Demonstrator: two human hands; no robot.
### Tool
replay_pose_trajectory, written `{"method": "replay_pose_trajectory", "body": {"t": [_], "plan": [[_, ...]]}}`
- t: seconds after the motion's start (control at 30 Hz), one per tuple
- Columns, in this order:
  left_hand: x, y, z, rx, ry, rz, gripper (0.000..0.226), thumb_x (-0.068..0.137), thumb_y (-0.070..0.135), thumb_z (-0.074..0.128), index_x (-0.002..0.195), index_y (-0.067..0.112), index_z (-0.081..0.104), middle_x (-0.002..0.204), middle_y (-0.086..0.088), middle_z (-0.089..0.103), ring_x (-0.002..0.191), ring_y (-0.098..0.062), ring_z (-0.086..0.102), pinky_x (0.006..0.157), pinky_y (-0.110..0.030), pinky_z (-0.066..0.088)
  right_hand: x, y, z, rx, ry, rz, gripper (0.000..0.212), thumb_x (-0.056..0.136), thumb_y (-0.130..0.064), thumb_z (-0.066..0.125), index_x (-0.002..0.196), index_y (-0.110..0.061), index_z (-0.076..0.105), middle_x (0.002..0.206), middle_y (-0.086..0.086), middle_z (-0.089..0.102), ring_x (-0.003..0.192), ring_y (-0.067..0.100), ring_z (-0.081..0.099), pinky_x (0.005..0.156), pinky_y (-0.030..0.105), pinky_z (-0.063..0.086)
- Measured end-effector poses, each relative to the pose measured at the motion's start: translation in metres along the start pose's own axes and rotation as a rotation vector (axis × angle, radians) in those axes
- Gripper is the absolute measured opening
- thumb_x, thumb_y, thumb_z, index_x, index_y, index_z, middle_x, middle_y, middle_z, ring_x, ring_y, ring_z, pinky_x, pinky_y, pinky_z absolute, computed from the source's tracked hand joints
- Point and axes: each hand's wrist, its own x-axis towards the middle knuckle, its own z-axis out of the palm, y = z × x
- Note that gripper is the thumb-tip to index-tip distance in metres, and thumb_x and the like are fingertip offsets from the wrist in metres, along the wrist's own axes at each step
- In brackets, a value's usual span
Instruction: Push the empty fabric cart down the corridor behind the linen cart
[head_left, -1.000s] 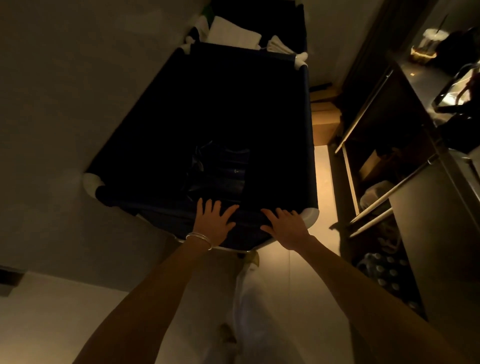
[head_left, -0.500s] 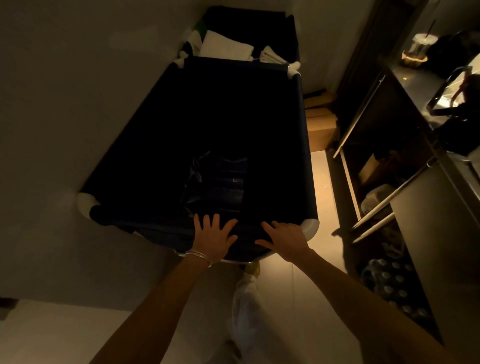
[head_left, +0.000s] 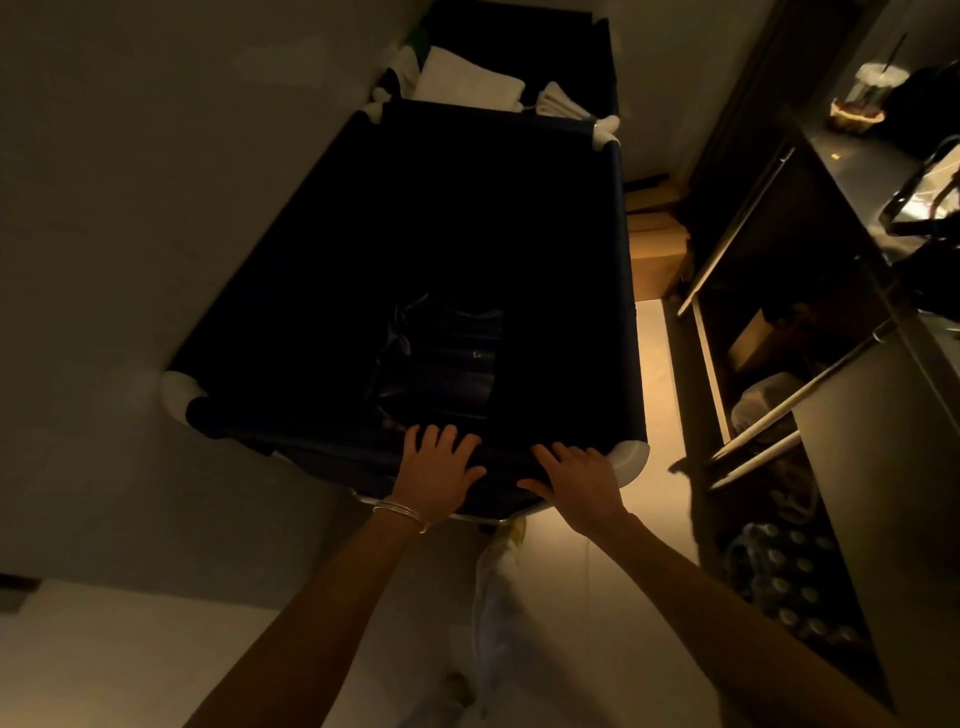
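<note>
1. Two hands are seen laid flat on the near rim of the fabric cart; nothing is gripped by either.
2. Left hand: fingers spread, palm pressed on the dark cloth of the near edge. Thin bangles are worn at the wrist.
3. Right hand: fingers likewise extended and flat, placed just beside the white corner fitting.
4. Fabric cart: dark blue, its interior mostly in shadow; a patch of creased cloth is made out at the bottom. It is positioned close along the left wall.
5. Linen cart: located directly ahead, its near end touching or just beside the far end of the fabric cart; which cannot be told. Folded white linen is seen inside.
6. Cardboard boxes are noted on the floor to the right of the fabric cart.
7. Open shelving stands at the right, with bottles stored low.
</note>
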Motion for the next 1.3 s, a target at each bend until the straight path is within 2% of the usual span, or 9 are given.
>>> {"method": "replay_pose_trajectory", "body": {"t": [0.17, 0.33, 0.6, 0.7, 0.83, 0.93, 1.03, 1.17, 1.3], "plan": [[-0.003, -0.001, 0.011, 0.056, 0.058, 0.002, 0.047, 0.079, 0.048, 0.033, 0.1, 0.02, 0.065, 0.088, -0.011, 0.065, 0.078, -0.032, 0.061, 0.081, -0.05, 0.05, -0.003, 0.001, 0.01, -0.001, 0.081, -0.008, 0.074, 0.089, -0.063, 0.009, 0.101, -0.016, 0.065, 0.077, 0.004, 0.071, 0.063, 0.023, 0.066, 0.056, 0.031, 0.052], [-0.002, -0.001, 0.012, 0.034, 0.045, 0.014, 0.048, 0.079, 0.049, 0.033, 0.1, 0.02, 0.065, 0.089, -0.013, 0.065, 0.079, -0.033, 0.061, 0.082, -0.049, 0.048, 0.0, -0.002, 0.011, -0.018, 0.089, 0.023, 0.056, 0.081, -0.056, 0.034, 0.101, -0.014, 0.065, 0.078, 0.008, 0.071, 0.064, 0.028, 0.066, 0.059, 0.036, 0.052], [-0.004, 0.002, 0.01, 0.037, 0.008, -0.017, 0.046, 0.082, 0.048, 0.036, 0.103, 0.018, 0.065, 0.092, -0.016, 0.064, 0.081, -0.036, 0.06, 0.084, -0.053, 0.047, -0.001, -0.004, 0.003, -0.098, -0.003, 0.044, 0.055, 0.08, -0.055, 0.035, 0.099, -0.014, 0.065, 0.078, 0.011, 0.069, 0.064, 0.032, 0.064, 0.06, 0.039, 0.05], [-0.003, 0.001, 0.009, 0.014, -0.032, -0.014, 0.04, 0.086, 0.044, 0.054, 0.116, 0.018, 0.059, 0.106, -0.019, 0.062, 0.094, -0.039, 0.056, 0.092, -0.055, 0.039, -0.001, -0.006, -0.001, -0.054, -0.051, 0.063, 0.046, 0.084, -0.049, 0.054, 0.109, -0.01, 0.061, 0.093, 0.018, 0.068, 0.08, 0.039, 0.063, 0.072, 0.045, 0.047], [-0.004, 0.002, -0.003, 0.001, -0.167, -0.02, 0.047, 0.095, 0.047, 0.036, 0.136, 0.022, 0.038, 0.131, -0.015, 0.046, 0.117, -0.035, 0.041, 0.106, -0.051, 0.021, -0.003, -0.014, -0.01, -0.038, -0.156, 0.127, 0.054, 0.091, -0.05, 0.042, 0.13, -0.013, 0.044, 0.123, 0.016, 0.056, 0.109, 0.037, 0.051, 0.092, 0.043, 0.035], [-0.001, 0.0, -0.013, -0.016, -0.252, -0.013, 0.05, 0.096, 0.05, 0.029, 0.139, 0.025, 0.03, 0.137, -0.011, 0.041, 0.124, -0.031, 0.035, 0.108, -0.047, 0.018, -0.002, -0.016, -0.015, -0.045, -0.181, 0.136, 0.054, 0.092, -0.051, 0.038, 0.132, -0.015, 0.04, 0.13, 0.013, 0.05, 0.116, 0.032, 0.045, 0.098, 0.042, 0.032], [0.005, -0.006, -0.026, -0.034, -0.347, -0.038, 0.054, 0.095, 0.05, 0.033, 0.14, 0.02, 0.03, 0.143, -0.012, 0.035, 0.131, -0.031, 0.028, 0.111, -0.047, 0.015, 0.003, -0.018, -0.031, -0.02, -0.132, 0.094, 0.056, 0.09, -0.048, 0.047, 0.133, -0.013, 0.041, 0.131, 0.016, 0.049, 0.119, 0.034, 0.044, 0.102, 0.045, 0.029], [0.026, -0.022, -0.062, -0.025, -0.189, -0.047, 0.06, 0.091, 0.043, 0.046, 0.141, 0.016, 0.028, 0.15, -0.012, 0.026, 0.139, -0.031, 0.014, 0.114, -0.048, 0.008, 0.022, -0.012, -0.067, -0.032, 0.004, 0.056, 0.062, 0.084, -0.04, 0.062, 0.134, -0.009, 0.042, 0.132, 0.021, 0.049, 0.125, 0.036, 0.041, 0.107, 0.05, 0.024], [0.043, -0.024, -0.107, -0.076, 0.035, -0.06, 0.064, 0.092, 0.042, 0.046, 0.144, 0.013, 0.022, 0.153, -0.014, 0.021, 0.141, -0.03, 0.011, 0.114, -0.048, 0.005, 0.039, -0.005, -0.114, -0.017, 0.089, 0.067, 0.068, 0.087, -0.043, 0.057, 0.14, -0.011, 0.031, 0.143, 0.017, 0.038, 0.135, 0.032, 0.027, 0.111, 0.052, 0.012]]}}
